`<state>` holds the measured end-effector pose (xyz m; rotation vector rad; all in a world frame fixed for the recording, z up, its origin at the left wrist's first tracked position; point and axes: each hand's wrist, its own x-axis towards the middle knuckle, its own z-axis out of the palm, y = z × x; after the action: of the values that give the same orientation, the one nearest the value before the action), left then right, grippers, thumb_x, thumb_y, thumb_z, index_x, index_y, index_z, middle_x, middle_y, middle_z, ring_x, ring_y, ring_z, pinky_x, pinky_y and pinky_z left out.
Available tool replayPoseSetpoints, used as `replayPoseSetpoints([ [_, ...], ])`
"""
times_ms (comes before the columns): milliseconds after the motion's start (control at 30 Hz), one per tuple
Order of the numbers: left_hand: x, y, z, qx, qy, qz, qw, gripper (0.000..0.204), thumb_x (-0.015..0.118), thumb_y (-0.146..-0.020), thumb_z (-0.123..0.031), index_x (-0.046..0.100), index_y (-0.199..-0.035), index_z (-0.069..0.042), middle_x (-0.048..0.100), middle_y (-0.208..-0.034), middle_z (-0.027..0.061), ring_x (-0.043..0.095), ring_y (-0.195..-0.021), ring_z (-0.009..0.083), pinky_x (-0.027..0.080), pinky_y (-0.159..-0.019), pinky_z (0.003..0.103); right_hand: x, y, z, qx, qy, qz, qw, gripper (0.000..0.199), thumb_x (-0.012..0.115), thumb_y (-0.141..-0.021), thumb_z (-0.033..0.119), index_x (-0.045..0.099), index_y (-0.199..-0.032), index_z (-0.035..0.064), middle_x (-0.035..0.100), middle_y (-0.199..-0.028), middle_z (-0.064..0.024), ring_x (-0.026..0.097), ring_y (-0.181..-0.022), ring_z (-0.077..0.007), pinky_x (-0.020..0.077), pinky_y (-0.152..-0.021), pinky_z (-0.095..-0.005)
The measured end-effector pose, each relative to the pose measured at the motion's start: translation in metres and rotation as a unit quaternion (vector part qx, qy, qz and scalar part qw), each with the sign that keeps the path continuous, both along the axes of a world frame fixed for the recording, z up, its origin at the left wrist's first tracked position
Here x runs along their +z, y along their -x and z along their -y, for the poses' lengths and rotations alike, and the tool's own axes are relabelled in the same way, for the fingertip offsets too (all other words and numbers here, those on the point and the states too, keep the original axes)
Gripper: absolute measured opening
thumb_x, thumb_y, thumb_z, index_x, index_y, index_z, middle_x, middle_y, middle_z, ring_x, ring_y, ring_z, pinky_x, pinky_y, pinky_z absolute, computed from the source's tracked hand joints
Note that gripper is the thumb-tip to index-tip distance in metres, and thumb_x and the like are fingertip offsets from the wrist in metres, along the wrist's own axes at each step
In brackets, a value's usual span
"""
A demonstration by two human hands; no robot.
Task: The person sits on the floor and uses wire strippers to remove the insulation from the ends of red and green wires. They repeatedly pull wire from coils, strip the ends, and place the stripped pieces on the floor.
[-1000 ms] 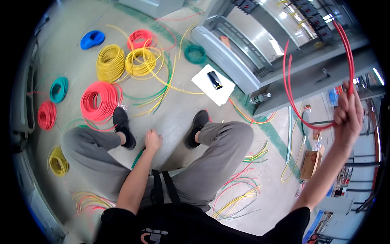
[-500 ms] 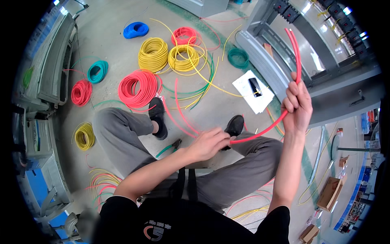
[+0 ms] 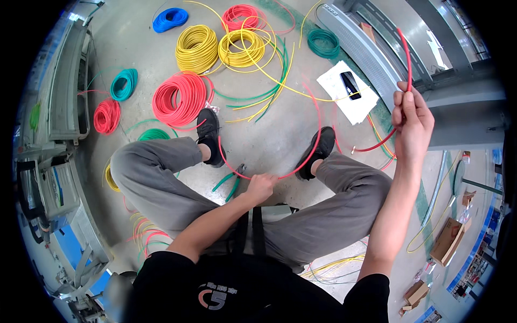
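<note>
My left hand [image 3: 261, 187], fingers closed, grips a red wire [image 3: 318, 121] above the floor between my knees. This wire bends into a wide U, with one end by my left shoe and the other rising past my right shoe. Raised at the right, my right hand [image 3: 412, 116] is closed around another red wire [image 3: 407, 59]. One end of it points up toward the grey metal frame; the lower part curves down to a pale tip near my right knee. Green-handled pliers [image 3: 232, 182] lie on the floor close to my left hand.
Large coils of red wire [image 3: 177, 99] and yellow wire [image 3: 196, 48] lie ahead, with blue and green coils around them. A black phone [image 3: 350, 85] rests on white papers [image 3: 333, 86]. A grey metal cabinet frame [image 3: 371, 59] stands at the right; cardboard boxes [image 3: 451, 241] lie lower right.
My hands have moved apart: the right outward with one red wire, the left slightly down and left with another. The two red strands that stood together in my right hand are now separate.
</note>
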<state>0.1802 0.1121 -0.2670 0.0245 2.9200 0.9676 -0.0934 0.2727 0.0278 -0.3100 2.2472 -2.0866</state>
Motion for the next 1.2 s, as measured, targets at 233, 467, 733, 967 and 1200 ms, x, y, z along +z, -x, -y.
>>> replayPoseSetpoints([
  [233,-0.110,-0.006,0.005,-0.072,0.071,0.244,0.964,0.014,0.059,-0.073,-0.011,0.068,-0.083,-0.006,0.066,-0.079,0.0162,0.065,-0.076,0.0347,0.054,-0.070,0.045,-0.001,-0.013,0.017,-0.012,0.031,-0.007,0.999,0.032,0.048,-0.098,0.013,0.051,-0.121,-0.0088,0.053,-0.084,-0.0026,0.034,-0.056,-0.0017,0.0247,-0.048,-0.0162],
  [467,-0.088,0.081,0.131,0.395,0.136,0.183,0.890,0.017,0.058,-0.076,-0.010,0.061,-0.091,-0.002,0.062,-0.104,0.0170,0.060,-0.097,0.0333,0.052,-0.077,0.043,0.003,-0.028,0.032,0.005,0.090,0.000,0.996,0.033,0.042,-0.100,0.013,0.046,-0.125,-0.0088,0.045,-0.083,-0.0038,0.029,-0.053,-0.0021,0.0223,-0.045,-0.0173],
  [733,-0.101,0.073,0.301,0.366,0.075,0.305,0.876,0.022,0.058,-0.083,-0.015,0.065,-0.096,0.001,0.061,-0.109,0.0244,0.061,-0.097,0.0379,0.050,-0.085,0.046,0.005,-0.034,0.051,0.004,0.090,0.038,0.995,0.032,0.043,-0.100,0.017,0.048,-0.120,-0.0069,0.045,-0.076,-0.0035,0.030,-0.048,-0.0021,0.0223,-0.041,-0.0168],
  [967,-0.077,0.079,0.304,0.461,0.136,0.135,0.866,0.025,0.047,-0.088,-0.011,0.051,-0.110,0.000,0.061,-0.098,0.0237,0.063,-0.089,0.0382,0.051,-0.071,0.049,0.002,-0.027,0.061,0.013,0.087,0.048,0.995,0.030,0.047,-0.099,0.017,0.052,-0.117,-0.0062,0.049,-0.077,-0.0036,0.034,-0.049,-0.0037,0.0255,-0.043,-0.0179],
  [1200,0.208,0.126,0.495,0.435,0.356,-0.261,0.785,0.030,0.048,-0.079,0.004,0.064,-0.103,-0.005,0.065,-0.092,0.0187,0.062,-0.085,0.0368,0.049,-0.077,0.048,0.002,-0.028,0.065,0.032,0.100,0.039,0.994,0.028,0.047,-0.099,0.015,0.053,-0.114,-0.0067,0.050,-0.076,-0.0018,0.035,-0.050,-0.0029,0.0261,-0.044,-0.0183],
])
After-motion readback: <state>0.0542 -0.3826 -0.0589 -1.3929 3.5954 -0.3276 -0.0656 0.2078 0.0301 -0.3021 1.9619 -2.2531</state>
